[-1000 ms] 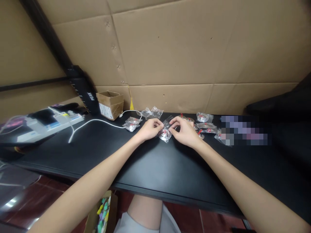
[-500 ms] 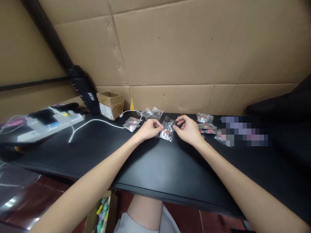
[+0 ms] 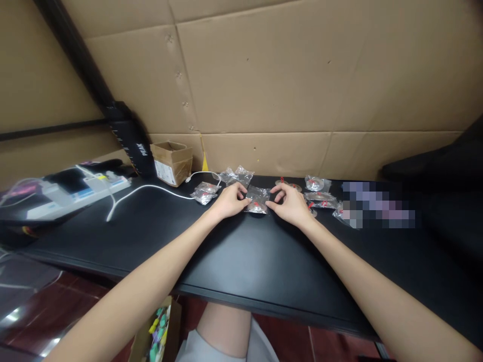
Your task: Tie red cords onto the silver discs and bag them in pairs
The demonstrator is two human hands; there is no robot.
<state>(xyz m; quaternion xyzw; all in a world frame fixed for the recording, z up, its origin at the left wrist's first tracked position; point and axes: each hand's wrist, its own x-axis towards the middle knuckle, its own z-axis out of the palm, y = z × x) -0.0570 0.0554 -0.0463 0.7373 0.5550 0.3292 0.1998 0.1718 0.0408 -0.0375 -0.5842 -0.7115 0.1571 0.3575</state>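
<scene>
Presently, you have both hands over the black table (image 3: 241, 261), and I take the small cardboard box (image 3: 171, 163) as the landmark for all places. To the right of this box, and nearer to you, there is the clear bag (image 3: 257, 195), with a red-marked shiny piece (image 3: 258, 206) in its lower part. The bag is between your hands; whether it lies on the table or slightly above it, I cannot tell. Your left hand (image 3: 232, 200) is at the bag's left edge, and your right hand (image 3: 289, 202) is at its right edge. In each hand the thumb and the forefinger look a little apart, but I cannot tell if they pinch the thin film. Just right of the box, you have crumpled clear bags (image 3: 237, 175) and, closer to you, two small packets (image 3: 206, 192). Farther to the right of the box, beyond your right hand, there are wrapped packets (image 3: 320, 200) with red marks and a clear packet (image 3: 317, 183). A white cable (image 3: 158, 187) runs in front of the box, and a white power strip (image 3: 77, 198) is to its left
</scene>
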